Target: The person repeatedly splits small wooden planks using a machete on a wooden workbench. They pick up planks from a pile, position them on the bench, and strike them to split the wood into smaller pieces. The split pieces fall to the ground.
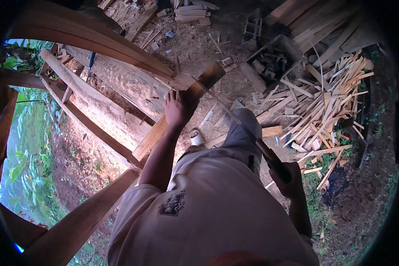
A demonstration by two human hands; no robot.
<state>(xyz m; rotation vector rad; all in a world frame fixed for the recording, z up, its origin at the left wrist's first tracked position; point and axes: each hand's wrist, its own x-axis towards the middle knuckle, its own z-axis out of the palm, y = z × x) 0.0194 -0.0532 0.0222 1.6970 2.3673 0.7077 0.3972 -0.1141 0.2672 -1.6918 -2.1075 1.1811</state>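
Observation:
My left hand [176, 109] grips a long brown wooden plank [181, 106] that slants from lower left to upper right over the ground. My right hand [287, 179] is closed around the dark handle of a long thin blade [228, 111], like a saw or machete, whose tip reaches up toward the plank's far end. Below are my light shirt, grey trousers and a white shoe [196, 137].
A heap of pale wood offcuts [328, 106] lies to the right. Curved timbers and planks [102, 48] of a wooden frame stand at left, with green plants beyond. Sawdust and scraps cover the dirt ground; more boards are stacked at the top right.

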